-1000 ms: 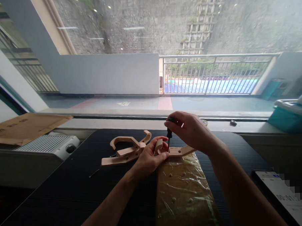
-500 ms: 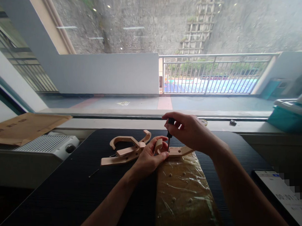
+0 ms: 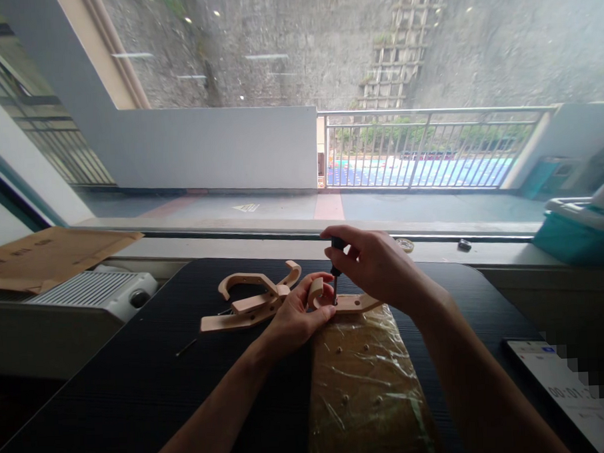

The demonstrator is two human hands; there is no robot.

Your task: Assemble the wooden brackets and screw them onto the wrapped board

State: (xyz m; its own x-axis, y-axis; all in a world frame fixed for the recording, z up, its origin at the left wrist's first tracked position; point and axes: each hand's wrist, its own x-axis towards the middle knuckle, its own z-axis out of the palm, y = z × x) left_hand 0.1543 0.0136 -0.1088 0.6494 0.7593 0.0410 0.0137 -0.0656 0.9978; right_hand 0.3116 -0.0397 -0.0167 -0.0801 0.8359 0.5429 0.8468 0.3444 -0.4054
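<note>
The likeliest trouble, I judge, is the screwdriver (image 3: 336, 265) slipping out of its seat: it stands slightly tilted, and a sideways push from above could send its tip into the left thumb, just beside it. Whether a screw sits under the tip is too small to tell. The hook (image 3: 354, 306) might also twist under the turning force, since the left grip (image 3: 298, 311) seems to steady only one end, and the film on the board (image 3: 358, 377) may be slick.

The hook lies across the board's far end. Its curled end is pinched in the left grip, at the board's far left corner; the rest runs rightward over the board, beneath the right grip (image 3: 371, 260). That one is closed round the screwdriver's handle, above the board's far end. The spare hooks (image 3: 255, 303) lie on the desk (image 3: 114, 401), left of the board.
</note>
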